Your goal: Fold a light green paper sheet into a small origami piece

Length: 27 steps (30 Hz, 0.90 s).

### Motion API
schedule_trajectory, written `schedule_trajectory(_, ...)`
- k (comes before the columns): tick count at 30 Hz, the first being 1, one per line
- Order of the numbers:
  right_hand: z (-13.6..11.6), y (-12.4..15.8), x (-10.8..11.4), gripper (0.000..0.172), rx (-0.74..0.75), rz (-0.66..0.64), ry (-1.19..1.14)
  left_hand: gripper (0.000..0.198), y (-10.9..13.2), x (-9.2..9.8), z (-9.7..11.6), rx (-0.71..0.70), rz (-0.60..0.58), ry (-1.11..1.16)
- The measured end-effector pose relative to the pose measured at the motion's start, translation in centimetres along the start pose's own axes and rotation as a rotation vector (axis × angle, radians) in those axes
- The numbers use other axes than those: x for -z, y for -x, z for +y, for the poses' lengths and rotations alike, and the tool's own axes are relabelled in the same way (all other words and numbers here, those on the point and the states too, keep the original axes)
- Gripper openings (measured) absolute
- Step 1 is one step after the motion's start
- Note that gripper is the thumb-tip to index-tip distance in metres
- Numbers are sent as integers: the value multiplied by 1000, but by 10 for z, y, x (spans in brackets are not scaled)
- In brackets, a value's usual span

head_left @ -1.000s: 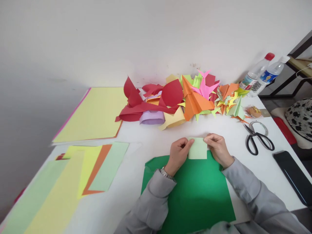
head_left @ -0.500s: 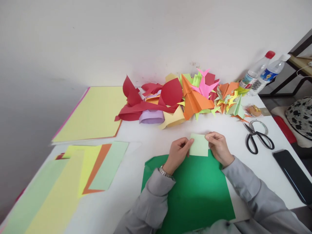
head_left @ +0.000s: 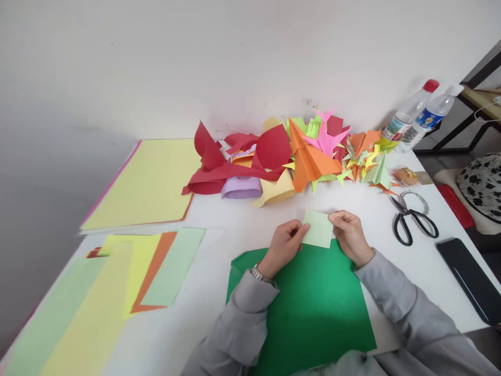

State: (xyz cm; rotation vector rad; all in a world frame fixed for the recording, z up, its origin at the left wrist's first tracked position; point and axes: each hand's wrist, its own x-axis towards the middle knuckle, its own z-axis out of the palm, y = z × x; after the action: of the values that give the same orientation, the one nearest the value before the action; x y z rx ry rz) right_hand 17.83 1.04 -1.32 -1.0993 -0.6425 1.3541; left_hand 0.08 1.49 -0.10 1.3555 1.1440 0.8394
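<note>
A small pale green paper square (head_left: pixel 318 228) is held just above the white table (head_left: pixel 219 245), tilted slightly. My left hand (head_left: pixel 282 246) pinches its left edge between thumb and fingers. My right hand (head_left: pixel 349 236) pinches its right edge the same way. Under both hands lies a large dark green sheet (head_left: pixel 309 308), flat on the table. A metal watch (head_left: pixel 259 273) shows at my left wrist, and both arms wear grey sleeves.
A heap of folded coloured paper shapes (head_left: pixel 289 156) lies at the back by the wall. Stacked sheets (head_left: pixel 148 180) and loose strips (head_left: pixel 117 282) lie left. Black scissors (head_left: pixel 410 222), a dark phone (head_left: pixel 469 279) and two bottles (head_left: pixel 418 115) are right.
The pale green square has turned a little, its left corner rising, and both hands have shifted slightly up and away from me. Nothing else has moved.
</note>
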Motion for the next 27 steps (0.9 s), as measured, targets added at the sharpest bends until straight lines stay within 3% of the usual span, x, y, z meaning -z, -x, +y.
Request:
schedule_trajectory(15,-1,0,-1,15,-47,-12,-49,44,-6,0,-7,-195,22,-251)
schedule_trajectory(27,-7,-1,-3,18,-95,-53,-35,42,-7,6,-5,-233,6,-323)
